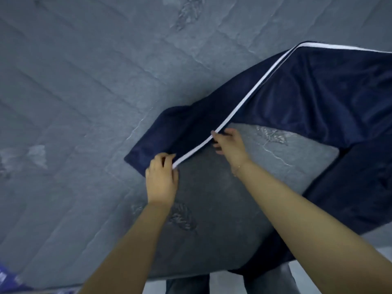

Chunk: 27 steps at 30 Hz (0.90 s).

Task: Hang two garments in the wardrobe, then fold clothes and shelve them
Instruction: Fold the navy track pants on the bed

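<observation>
Folding step: judging by the spread cloth, one leg of the navy trousers is being laid straight before the first fold.
Left hand: the left hand pinches the hem end of the white side stripe, fingers curled on the cloth.
Right hand: the right hand pinches the same striped edge a little farther along, lifting it just off the bed.
Garment: the trousers lie on the right half of the mattress, the other leg trailing over the near right edge.
Risk: the hanging leg could drag the slick fabric off the bed if the held edge is pulled left; an uneven pull may twist the stripe and set a crooked crease.
Bed: grey quilted mattress with stitched lines and leaf motifs, slightly rumpled.
Room: pale floor at the near edge; a blue-and-white item at the near left corner, too cropped to identify.
</observation>
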Tool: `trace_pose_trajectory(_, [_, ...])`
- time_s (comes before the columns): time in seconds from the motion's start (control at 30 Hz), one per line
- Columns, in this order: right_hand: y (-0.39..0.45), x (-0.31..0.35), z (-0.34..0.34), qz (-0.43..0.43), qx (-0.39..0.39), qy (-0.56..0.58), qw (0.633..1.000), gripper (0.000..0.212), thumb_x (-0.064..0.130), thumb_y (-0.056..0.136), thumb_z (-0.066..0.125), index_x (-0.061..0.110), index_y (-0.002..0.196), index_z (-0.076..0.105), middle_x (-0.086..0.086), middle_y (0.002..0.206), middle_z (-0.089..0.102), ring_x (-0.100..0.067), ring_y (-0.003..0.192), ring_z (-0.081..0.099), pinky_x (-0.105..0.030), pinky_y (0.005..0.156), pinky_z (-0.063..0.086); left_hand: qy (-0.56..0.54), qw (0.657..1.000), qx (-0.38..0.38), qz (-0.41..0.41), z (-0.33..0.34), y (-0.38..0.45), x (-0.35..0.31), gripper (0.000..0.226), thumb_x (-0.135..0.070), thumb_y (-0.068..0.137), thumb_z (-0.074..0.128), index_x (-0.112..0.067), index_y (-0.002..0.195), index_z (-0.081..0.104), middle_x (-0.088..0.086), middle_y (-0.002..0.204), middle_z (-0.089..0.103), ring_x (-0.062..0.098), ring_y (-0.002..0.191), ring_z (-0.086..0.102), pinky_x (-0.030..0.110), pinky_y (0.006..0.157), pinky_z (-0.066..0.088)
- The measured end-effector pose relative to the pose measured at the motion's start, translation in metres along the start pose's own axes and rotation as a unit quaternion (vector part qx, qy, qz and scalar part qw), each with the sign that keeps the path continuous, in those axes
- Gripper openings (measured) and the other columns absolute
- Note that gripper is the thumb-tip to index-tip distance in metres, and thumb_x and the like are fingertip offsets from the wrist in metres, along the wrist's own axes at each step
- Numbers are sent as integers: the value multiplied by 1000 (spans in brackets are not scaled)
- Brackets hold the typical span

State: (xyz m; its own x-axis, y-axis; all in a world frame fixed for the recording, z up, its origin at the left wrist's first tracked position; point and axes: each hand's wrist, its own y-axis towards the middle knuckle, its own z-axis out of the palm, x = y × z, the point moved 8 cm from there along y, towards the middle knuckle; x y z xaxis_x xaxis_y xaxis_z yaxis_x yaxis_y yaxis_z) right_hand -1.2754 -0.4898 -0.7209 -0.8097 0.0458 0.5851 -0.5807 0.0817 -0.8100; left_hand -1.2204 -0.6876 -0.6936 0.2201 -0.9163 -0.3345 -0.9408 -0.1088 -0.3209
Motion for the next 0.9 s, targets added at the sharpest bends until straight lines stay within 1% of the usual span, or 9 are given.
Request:
trace_pose_trajectory(0.1, [3, 12, 16, -18, -52, 44, 998, 15, 21, 95, 61, 13, 99, 49, -3, 85, 62, -10, 66, 62, -22, 62, 51, -155, 988, -4, -25, -17, 4, 21, 25, -6, 99, 47, -8, 120, 60, 5, 97, 64, 16, 83, 59, 34, 70, 49])
trace_pose_trajectory(0.2, [-2, 34, 21, -54, -86, 95, 990, 12, 8, 95, 57, 9, 102, 47, -5, 72, 60, -9, 51, 63, -21, 53, 49, -302, 950, 79, -18, -49, 22, 29, 14, -6, 94, 59, -19, 97, 63, -12, 75, 61, -5, 65, 55, 11, 63, 42])
trace_pose_trajectory(0.33, [-5, 86, 52, -94, -25, 135, 986, 13, 3, 94, 57, 12, 86, 52, 0, 61, 64, -9, 55, 66, -20, 59, 52, -528, 820, 205, -77, -111, 66, 39, 12, -12, 83, 71, -17, 94, 71, -1, 87, 74, 9, 76, 68, 19, 68, 54])
trace_pose_trajectory(0.4, [-1, 109, 74, -98, 27, 147, 984, 14, 4, 94, 56, 14, 85, 54, 1, 73, 70, -11, 74, 69, -23, 72, 54, -602, 755, 236, -109, -135, 98, 49, 24, -23, 80, 70, -14, 102, 72, 5, 101, 73, 15, 88, 70, 24, 75, 57])
trace_pose_trajectory(0.5, [11, 121, 101, -77, 71, 87, 991, 24, 12, 96, 56, 15, 120, 54, -4, 121, 65, -16, 115, 58, -33, 99, 43, -623, 753, 149, -149, -150, 150, 87, 12, -16, 93, 59, -17, 100, 68, 1, 99, 71, 15, 90, 66, 29, 88, 53])
trace_pose_trajectory(0.57, [15, 110, 107, -51, 76, 71, 993, 35, 17, 98, 53, 14, 133, 49, -6, 132, 59, -18, 121, 53, -35, 104, 40, -599, 769, 94, -203, -136, 164, 120, 8, -16, 97, 55, -19, 97, 63, -1, 95, 68, 13, 87, 61, 29, 84, 50])
trace_pose_trajectory(0.67, [13, 68, 94, -10, 41, 72, 997, 30, 18, 99, 51, 7, 127, 56, -12, 127, 63, -21, 111, 60, -31, 96, 48, -541, 773, 95, -316, -93, 148, 155, 32, -36, 95, 60, -20, 121, 53, -5, 115, 57, 11, 100, 54, 27, 87, 46])
trace_pose_trajectory(0.77, [4, 1, 63, 63, -20, 120, 991, 20, 18, 99, 49, 7, 109, 62, -13, 120, 65, -22, 106, 61, -30, 97, 48, -547, 771, 45, -324, -71, 138, 167, 45, -37, 89, 68, -15, 123, 48, 1, 127, 56, 12, 106, 56, 25, 86, 49])
trace_pose_trajectory(0.9, [-4, -39, 43, 86, -38, 346, 934, 18, 26, 100, 50, 12, 92, 60, -7, 106, 68, -18, 97, 66, -27, 89, 52, -637, 693, 28, -336, -55, 141, 161, 68, -32, 88, 70, -9, 142, 36, 10, 128, 56, 13, 103, 61, 19, 79, 54])
